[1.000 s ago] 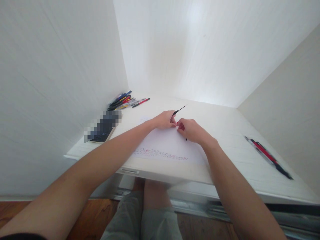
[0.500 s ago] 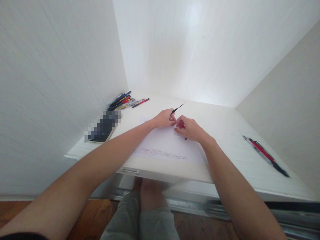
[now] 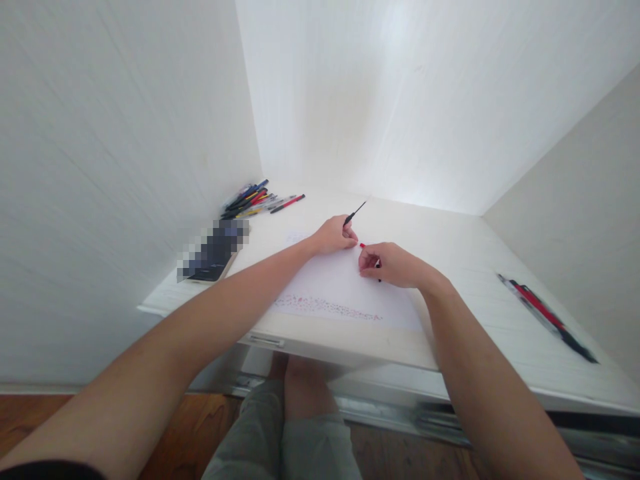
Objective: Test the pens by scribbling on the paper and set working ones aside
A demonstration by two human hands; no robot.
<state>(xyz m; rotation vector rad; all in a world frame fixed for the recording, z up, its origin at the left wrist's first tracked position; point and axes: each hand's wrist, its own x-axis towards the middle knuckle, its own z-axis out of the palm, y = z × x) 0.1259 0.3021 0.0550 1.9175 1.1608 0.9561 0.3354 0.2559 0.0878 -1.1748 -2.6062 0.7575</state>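
A thin black pen part with a clear tip sticks up and to the right from my left hand, whose fingers are closed on it. Just to the right, my right hand has its fingers curled round a small red and black piece; the red end shows above the fingers and a black bit below. Most of that piece is hidden by the hand. Both hands are over a white sheet of paper with rows of small coloured marks along its near edge.
A pile of pens lies at the back left of the white desk. A dark phone, partly pixelated, is at the left. Red and black pens lie at the right. White panels stand behind and at both sides.
My right hand has moved a little away from my left hand, to the right and nearer me, so a gap shows between them. The whole view has shifted slightly.
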